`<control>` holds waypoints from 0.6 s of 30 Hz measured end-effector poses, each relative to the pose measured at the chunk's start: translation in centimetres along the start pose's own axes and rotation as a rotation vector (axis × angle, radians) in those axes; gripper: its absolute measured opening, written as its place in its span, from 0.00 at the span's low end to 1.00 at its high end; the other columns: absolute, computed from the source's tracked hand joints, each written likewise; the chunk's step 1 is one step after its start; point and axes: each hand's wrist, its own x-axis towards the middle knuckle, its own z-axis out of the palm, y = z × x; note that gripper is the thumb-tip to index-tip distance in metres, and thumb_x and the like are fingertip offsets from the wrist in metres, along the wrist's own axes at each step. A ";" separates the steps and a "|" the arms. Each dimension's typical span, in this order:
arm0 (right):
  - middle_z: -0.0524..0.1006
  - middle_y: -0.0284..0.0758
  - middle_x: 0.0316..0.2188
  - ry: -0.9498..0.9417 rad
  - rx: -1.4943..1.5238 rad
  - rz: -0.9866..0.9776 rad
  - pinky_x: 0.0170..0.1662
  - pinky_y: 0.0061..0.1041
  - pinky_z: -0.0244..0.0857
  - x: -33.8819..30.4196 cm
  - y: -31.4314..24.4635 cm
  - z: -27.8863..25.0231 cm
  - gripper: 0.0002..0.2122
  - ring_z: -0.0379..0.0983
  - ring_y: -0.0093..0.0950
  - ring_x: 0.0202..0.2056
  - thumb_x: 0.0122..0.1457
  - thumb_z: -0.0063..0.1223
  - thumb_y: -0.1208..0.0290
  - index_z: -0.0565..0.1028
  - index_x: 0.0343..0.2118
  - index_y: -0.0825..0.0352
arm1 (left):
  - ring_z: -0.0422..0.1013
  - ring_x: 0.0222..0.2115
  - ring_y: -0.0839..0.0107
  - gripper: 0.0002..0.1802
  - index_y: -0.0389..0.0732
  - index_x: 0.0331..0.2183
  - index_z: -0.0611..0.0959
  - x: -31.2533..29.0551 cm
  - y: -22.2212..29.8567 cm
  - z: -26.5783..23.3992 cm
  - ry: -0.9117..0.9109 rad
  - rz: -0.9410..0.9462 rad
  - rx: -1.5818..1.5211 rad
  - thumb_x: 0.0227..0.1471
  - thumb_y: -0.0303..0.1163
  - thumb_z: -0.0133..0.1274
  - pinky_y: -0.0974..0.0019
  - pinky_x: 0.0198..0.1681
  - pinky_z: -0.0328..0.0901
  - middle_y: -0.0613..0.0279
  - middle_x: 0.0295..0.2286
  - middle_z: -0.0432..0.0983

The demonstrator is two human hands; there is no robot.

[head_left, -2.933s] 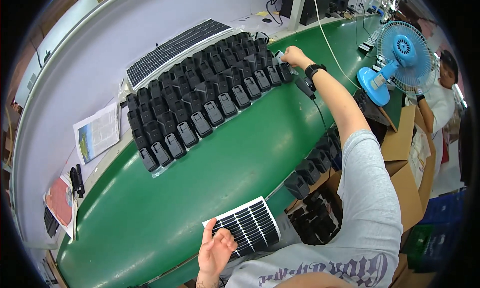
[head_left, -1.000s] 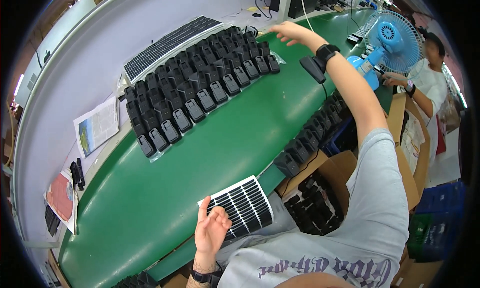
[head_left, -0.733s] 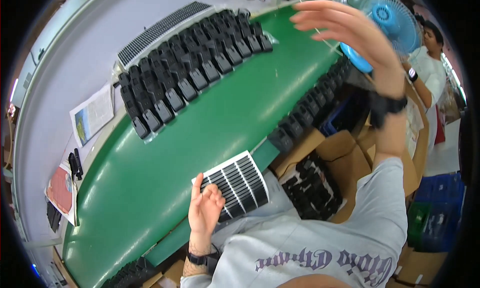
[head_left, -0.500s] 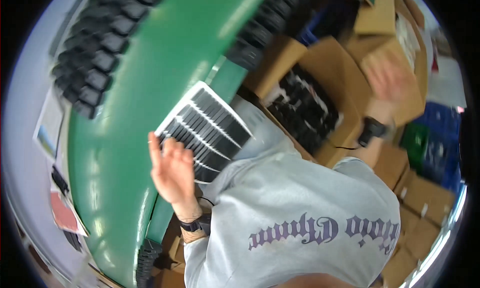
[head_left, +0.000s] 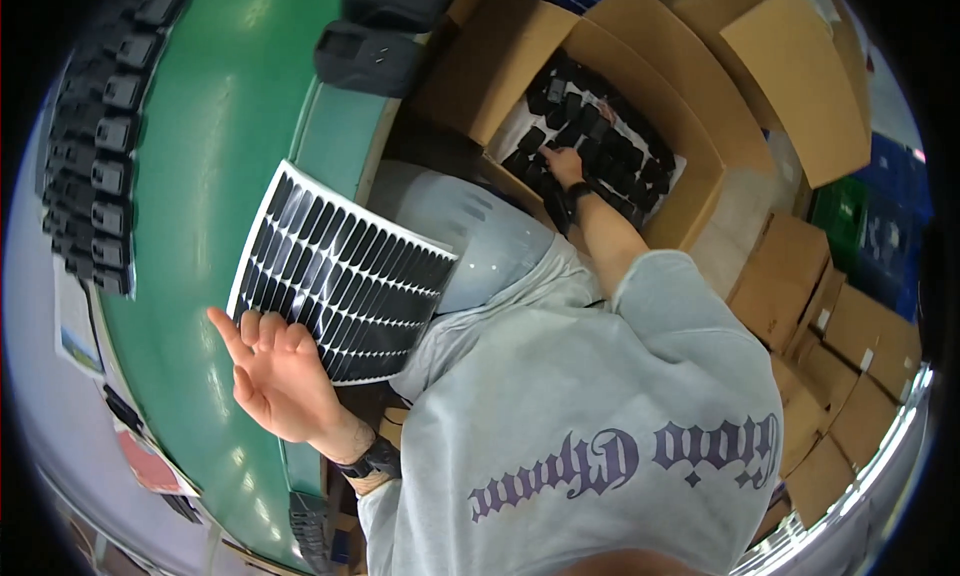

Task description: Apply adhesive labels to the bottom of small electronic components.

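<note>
A white sheet with rows of black rounded strips (head_left: 350, 276) lies tilted between the table's near edge and my lap. Over its lower left corner is my left hand (head_left: 285, 381), index finger stretched out and the other fingers loosely bent, with nothing visible in it. My right hand (head_left: 565, 166) reaches down into an open cardboard box (head_left: 705, 181). It touches the small black plastic parts (head_left: 610, 156) lying there in rows on a white liner. Its fingertips are partly hidden among them, so whether they grip a part cannot be told.
Black plastic housings (head_left: 108, 176) stand in a long row on the far side of the green table (head_left: 205, 266). More black housings (head_left: 370, 58) sit at its near edge, beside the box. Stacked cartons (head_left: 785, 276) and blue crates (head_left: 885, 241) are at the right.
My right hand has come down from above the box's right flap into the parts. My left hand has shifted left and lower, with the index finger still out. The view has turned.
</note>
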 end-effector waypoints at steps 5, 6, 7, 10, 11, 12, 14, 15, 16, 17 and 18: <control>0.70 0.51 0.50 -0.088 -0.333 -0.094 0.56 0.36 0.57 6.0 -0.2 4.8 0.28 0.64 0.45 0.54 0.52 0.47 0.49 0.73 0.46 0.71 | 0.58 0.36 0.72 0.37 0.41 0.61 0.54 0.6 -0.2 0.8 0.022 -0.039 0.042 0.52 0.35 0.47 0.66 0.39 0.58 0.63 0.34 0.58; 0.68 0.51 0.51 -0.078 -0.424 -0.008 0.55 0.39 0.58 9.7 3.2 3.8 0.28 0.64 0.46 0.54 0.54 0.44 0.47 0.71 0.50 0.67 | 0.58 0.36 0.71 0.38 0.42 0.61 0.53 1.2 -0.2 0.6 0.014 -0.072 0.006 0.52 0.36 0.47 0.66 0.39 0.58 0.63 0.35 0.58; 0.69 0.50 0.52 0.034 -0.524 -0.273 0.55 0.38 0.58 11.3 5.4 3.4 0.28 0.64 0.44 0.54 0.55 0.43 0.48 0.71 0.50 0.66 | 0.58 0.36 0.71 0.38 0.43 0.61 0.53 1.3 -0.1 0.0 0.014 -0.080 -0.018 0.52 0.36 0.47 0.66 0.39 0.59 0.62 0.35 0.59; 0.74 0.51 0.44 -0.086 -0.401 -0.012 0.48 0.37 0.63 7.8 1.3 5.7 0.26 0.70 0.42 0.47 0.54 0.50 0.50 0.74 0.44 0.72 | 0.58 0.37 0.70 0.38 0.42 0.61 0.52 0.3 -0.1 -0.3 0.023 -0.029 0.031 0.52 0.35 0.46 0.65 0.41 0.59 0.62 0.37 0.59; 0.76 0.49 0.40 -0.101 -0.407 0.019 0.44 0.35 0.67 4.4 -3.1 6.6 0.24 0.73 0.40 0.44 0.54 0.52 0.51 0.75 0.41 0.72 | 0.58 0.37 0.71 0.37 0.41 0.61 0.52 -0.8 0.4 0.1 0.045 0.031 0.065 0.53 0.33 0.45 0.66 0.42 0.58 0.63 0.36 0.58; 0.76 0.49 0.40 -0.094 -0.420 0.022 0.44 0.35 0.67 4.1 -3.1 4.6 0.24 0.73 0.40 0.44 0.54 0.52 0.51 0.75 0.41 0.72 | 0.58 0.37 0.71 0.37 0.41 0.61 0.52 -0.5 0.2 0.3 0.053 0.028 0.052 0.53 0.33 0.45 0.66 0.42 0.58 0.63 0.36 0.58; 0.78 0.44 0.34 -0.247 0.065 0.066 0.36 0.25 0.67 2.9 -2.8 1.3 0.22 0.75 0.31 0.38 0.57 0.48 0.50 0.76 0.31 0.71 | 0.58 0.38 0.70 0.37 0.41 0.61 0.52 -0.1 0.2 0.3 0.031 0.001 0.058 0.53 0.35 0.45 0.65 0.43 0.58 0.62 0.37 0.58; 0.77 0.35 0.31 -0.259 0.457 0.089 0.27 0.23 0.67 0.7 -3.7 -0.3 0.19 0.75 0.24 0.33 0.55 0.53 0.52 0.75 0.34 0.67 | 0.60 0.41 0.65 0.36 0.43 0.62 0.52 -0.3 0.3 -0.9 -0.044 0.008 0.013 0.54 0.36 0.43 0.61 0.45 0.60 0.55 0.43 0.62; 0.77 0.35 0.34 -0.285 0.655 -0.063 0.30 0.24 0.67 -1.5 -4.4 -2.3 0.18 0.75 0.26 0.35 0.57 0.52 0.55 0.73 0.39 0.67 | 0.61 0.42 0.64 0.36 0.43 0.61 0.52 -0.2 0.4 -0.9 -0.070 0.011 0.024 0.54 0.36 0.43 0.59 0.46 0.61 0.53 0.43 0.63; 0.76 0.37 0.35 -0.306 0.760 -0.174 0.33 0.24 0.68 -4.9 -6.8 -4.2 0.16 0.75 0.26 0.35 0.59 0.51 0.59 0.72 0.42 0.67 | 0.62 0.43 0.63 0.36 0.42 0.61 0.52 -0.4 0.4 -1.1 -0.094 0.034 0.040 0.54 0.36 0.43 0.57 0.47 0.62 0.52 0.44 0.63; 0.76 0.39 0.35 -0.298 0.797 -0.321 0.35 0.25 0.68 -9.0 -9.0 -6.8 0.14 0.75 0.29 0.37 0.61 0.49 0.62 0.70 0.42 0.68 | 0.63 0.46 0.59 0.36 0.41 0.61 0.51 -0.1 0.4 -0.6 -0.066 0.037 0.093 0.54 0.35 0.43 0.53 0.51 0.62 0.49 0.44 0.64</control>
